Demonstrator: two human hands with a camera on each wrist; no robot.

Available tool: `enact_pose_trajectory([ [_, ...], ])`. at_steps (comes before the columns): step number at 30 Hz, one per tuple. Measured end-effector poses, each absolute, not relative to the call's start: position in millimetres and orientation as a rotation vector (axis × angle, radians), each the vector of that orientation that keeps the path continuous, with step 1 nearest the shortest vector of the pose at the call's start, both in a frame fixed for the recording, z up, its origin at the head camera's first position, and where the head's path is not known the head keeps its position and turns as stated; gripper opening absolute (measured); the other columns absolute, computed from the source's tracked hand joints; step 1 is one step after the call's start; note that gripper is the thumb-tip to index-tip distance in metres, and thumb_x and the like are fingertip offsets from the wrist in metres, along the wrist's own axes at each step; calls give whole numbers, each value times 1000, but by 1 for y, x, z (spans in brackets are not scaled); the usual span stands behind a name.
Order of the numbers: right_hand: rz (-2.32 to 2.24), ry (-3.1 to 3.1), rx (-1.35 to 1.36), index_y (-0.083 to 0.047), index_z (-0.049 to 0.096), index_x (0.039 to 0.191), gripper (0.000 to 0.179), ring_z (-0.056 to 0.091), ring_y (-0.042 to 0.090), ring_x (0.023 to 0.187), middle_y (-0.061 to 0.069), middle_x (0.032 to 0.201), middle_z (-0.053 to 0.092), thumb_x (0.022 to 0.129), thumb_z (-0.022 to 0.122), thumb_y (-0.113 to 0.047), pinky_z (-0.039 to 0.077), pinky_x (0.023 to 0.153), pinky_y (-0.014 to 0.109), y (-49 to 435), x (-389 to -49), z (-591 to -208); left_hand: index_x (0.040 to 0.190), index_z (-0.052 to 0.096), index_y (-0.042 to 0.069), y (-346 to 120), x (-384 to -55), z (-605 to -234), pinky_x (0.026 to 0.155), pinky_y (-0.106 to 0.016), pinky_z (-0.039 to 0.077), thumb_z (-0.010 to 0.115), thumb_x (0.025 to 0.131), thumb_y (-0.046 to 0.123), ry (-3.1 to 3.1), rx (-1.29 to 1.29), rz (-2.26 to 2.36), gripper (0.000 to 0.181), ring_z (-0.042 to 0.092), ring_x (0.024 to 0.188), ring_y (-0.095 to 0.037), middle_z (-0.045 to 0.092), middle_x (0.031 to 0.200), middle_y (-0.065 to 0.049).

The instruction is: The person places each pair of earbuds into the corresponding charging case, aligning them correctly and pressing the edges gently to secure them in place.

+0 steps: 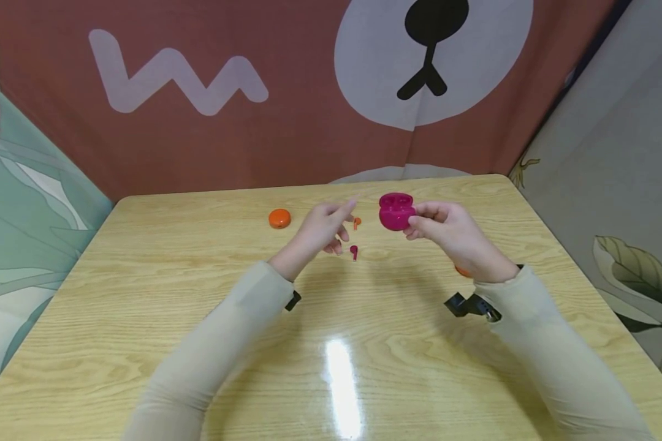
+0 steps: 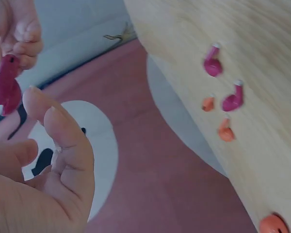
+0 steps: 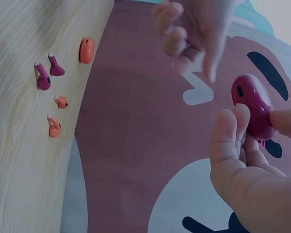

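Above the table, my right hand (image 1: 447,229) pinches a magenta earbud case (image 1: 395,214) by its side. The case's lid is raised, and its inside faces me in the head view. My left hand (image 1: 325,229) hovers to the left of the case, fingers loosely bent, with nothing in them. Two magenta earbuds (image 2: 213,67) lie on the table, close to two orange earbuds (image 2: 226,133). In the head view the left hand hides some of these earbuds; one magenta earbud (image 1: 354,252) shows beside its fingers.
A closed round orange case (image 1: 279,218) lies left of the left hand. Another orange object (image 1: 463,271) is mostly hidden under the right wrist. The wooden table (image 1: 243,380) reaches back to a brown printed cloth (image 1: 309,147).
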State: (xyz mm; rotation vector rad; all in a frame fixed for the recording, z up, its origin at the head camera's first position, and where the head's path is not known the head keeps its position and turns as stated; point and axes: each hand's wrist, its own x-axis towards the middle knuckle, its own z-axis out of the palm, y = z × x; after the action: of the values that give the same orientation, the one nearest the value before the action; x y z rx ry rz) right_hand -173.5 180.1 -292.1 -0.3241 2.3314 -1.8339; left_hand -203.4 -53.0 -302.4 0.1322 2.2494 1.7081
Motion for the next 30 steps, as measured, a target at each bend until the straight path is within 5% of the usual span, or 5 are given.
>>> enact_pose_trajectory([
  [10,-1872,2314,-306,10,55,111,22,65,12,79,0,88,66,99,55,-9,53,84,26,180,-173,-291,122,59,1,-72,-211,-321,46,-24,44,52,102,34,2221,79,1632,39,51,40,-15,57,70,-8],
  [21,-1876,2296,-308,8,55,109,22,64,14,82,1,91,66,99,57,-12,52,86,26,183,-172,-291,136,51,3,-86,-226,-344,54,-28,53,50,103,26,2193,16,1530,40,58,47,-13,63,105,-25],
  [30,-1900,2289,-320,8,55,109,20,64,12,79,-1,90,66,99,56,-9,52,85,25,184,-172,-291,135,53,3,-89,-235,-360,51,-23,50,51,103,23,2130,-39,1502,37,62,54,-15,64,100,-19],
])
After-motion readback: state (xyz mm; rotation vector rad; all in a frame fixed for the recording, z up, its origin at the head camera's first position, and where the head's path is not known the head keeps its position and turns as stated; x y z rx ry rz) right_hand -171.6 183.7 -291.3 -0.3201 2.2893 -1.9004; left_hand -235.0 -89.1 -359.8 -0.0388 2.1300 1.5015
